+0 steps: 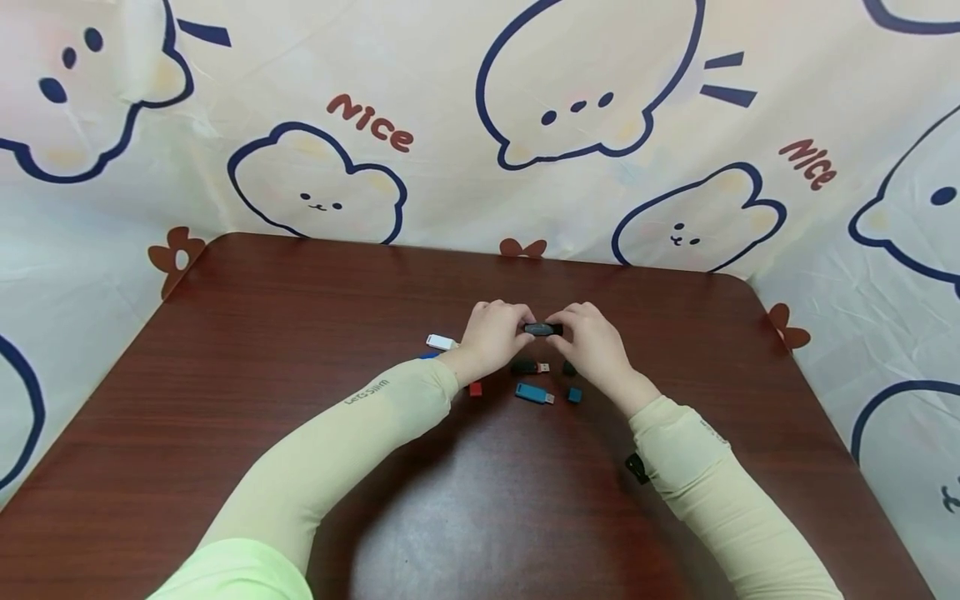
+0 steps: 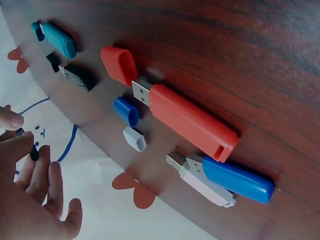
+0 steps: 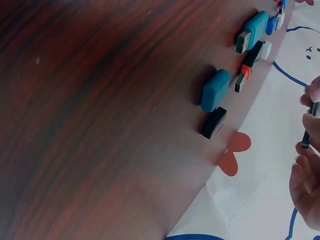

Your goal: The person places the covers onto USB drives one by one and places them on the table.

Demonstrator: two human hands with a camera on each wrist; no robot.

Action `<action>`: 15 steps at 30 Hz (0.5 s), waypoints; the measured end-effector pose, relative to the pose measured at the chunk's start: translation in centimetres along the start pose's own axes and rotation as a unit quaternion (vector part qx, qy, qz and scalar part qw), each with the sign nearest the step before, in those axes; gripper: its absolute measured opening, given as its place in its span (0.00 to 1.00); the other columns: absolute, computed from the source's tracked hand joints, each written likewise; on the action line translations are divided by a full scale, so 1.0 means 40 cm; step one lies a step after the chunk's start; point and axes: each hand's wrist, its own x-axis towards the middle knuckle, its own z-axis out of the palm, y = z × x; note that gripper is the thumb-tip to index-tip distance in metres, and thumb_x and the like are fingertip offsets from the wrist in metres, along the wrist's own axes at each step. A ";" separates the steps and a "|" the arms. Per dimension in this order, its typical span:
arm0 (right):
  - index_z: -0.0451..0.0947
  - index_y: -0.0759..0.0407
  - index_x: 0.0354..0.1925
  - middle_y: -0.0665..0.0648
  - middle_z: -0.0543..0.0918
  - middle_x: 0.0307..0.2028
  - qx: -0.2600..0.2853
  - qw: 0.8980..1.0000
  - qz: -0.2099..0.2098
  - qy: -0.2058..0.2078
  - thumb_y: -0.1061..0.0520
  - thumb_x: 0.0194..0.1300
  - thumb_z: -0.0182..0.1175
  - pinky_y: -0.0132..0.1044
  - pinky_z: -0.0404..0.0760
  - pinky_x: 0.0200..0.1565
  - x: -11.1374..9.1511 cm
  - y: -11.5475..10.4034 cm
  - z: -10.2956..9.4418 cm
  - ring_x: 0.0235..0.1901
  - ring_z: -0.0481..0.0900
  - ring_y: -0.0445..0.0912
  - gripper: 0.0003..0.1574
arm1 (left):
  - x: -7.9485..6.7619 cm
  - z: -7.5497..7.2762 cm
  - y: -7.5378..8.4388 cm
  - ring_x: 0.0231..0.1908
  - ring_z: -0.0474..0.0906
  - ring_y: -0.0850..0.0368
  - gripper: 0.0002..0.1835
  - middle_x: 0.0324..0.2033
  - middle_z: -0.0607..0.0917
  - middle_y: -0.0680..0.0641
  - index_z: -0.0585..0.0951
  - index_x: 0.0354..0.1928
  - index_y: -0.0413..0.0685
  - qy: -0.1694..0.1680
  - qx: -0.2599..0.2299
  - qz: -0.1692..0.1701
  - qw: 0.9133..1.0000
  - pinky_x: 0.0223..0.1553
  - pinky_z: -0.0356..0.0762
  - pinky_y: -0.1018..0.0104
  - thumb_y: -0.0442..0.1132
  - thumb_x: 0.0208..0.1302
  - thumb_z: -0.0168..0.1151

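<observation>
Dark USB stick [image 1: 542,329], raised in both hands over the counter [image 1: 322,300] toward its far edge, about midway between the two far corners, has five uncapped sticks lying nearer the person. Closest to the near edge are a teal stick [image 1: 532,393] with its teal cap [image 1: 574,395] just beside the connector, and a red stick [image 2: 192,122] whose red cap [image 2: 118,66] sits just off its plug. A little farther lie a black stick [image 1: 528,367] with a red collar and its black cap [image 1: 568,367], then, toward the left edge, a blue stick [image 2: 239,181] beside a white stick [image 2: 207,187], with the blue cap [image 2: 126,111] and white cap [image 2: 134,139] apart from them. Beyond these come the hands: the left hand [image 1: 491,333] pinches one end of the held stick between thumb and finger, and the right hand [image 1: 596,346] pinches the other. The step looks like working cap against body, but whether it is parting or joining I cannot tell. Next probably calls for steady force along the stick's length, both ends kept in line. Past the far edge hangs a printed curtain [image 1: 435,50].
</observation>
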 end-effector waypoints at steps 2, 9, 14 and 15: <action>0.82 0.60 0.43 0.58 0.82 0.39 -0.009 1.000 -0.011 0.002 0.58 0.59 0.64 0.38 0.73 0.30 0.000 0.000 0.001 0.34 0.70 0.48 0.13 | 0.001 0.000 0.001 0.41 0.76 0.56 0.11 0.36 0.86 0.52 0.81 0.44 0.52 0.000 0.003 -0.003 1.000 0.53 0.66 0.57 0.46 0.62 0.61; 0.83 0.60 0.41 0.57 0.82 0.37 -0.017 1.000 -0.023 -0.005 0.58 0.58 0.65 0.37 0.73 0.29 0.005 0.004 0.000 0.32 0.70 0.47 0.11 | -0.002 -0.001 0.000 0.42 0.76 0.54 0.12 0.38 0.86 0.51 0.81 0.45 0.51 -0.008 0.000 -0.007 1.000 0.53 0.66 0.56 0.45 0.62 0.61; 0.83 0.59 0.42 0.56 0.82 0.37 -0.017 1.000 -0.002 -0.017 0.57 0.58 0.65 0.37 0.73 0.29 0.011 0.019 0.007 0.32 0.70 0.47 0.12 | -0.007 -0.007 -0.005 0.45 0.77 0.54 0.14 0.42 0.86 0.51 0.80 0.48 0.51 -0.004 0.000 -0.012 1.000 0.55 0.66 0.55 0.46 0.62 0.61; 0.83 0.59 0.42 0.56 0.82 0.37 -0.018 1.000 0.004 -0.021 0.57 0.58 0.65 0.37 0.72 0.29 0.013 0.024 0.009 0.32 0.70 0.47 0.13 | -0.008 -0.008 -0.007 0.46 0.77 0.54 0.14 0.42 0.85 0.52 0.80 0.48 0.51 -0.002 0.002 -0.014 1.000 0.55 0.66 0.55 0.46 0.62 0.61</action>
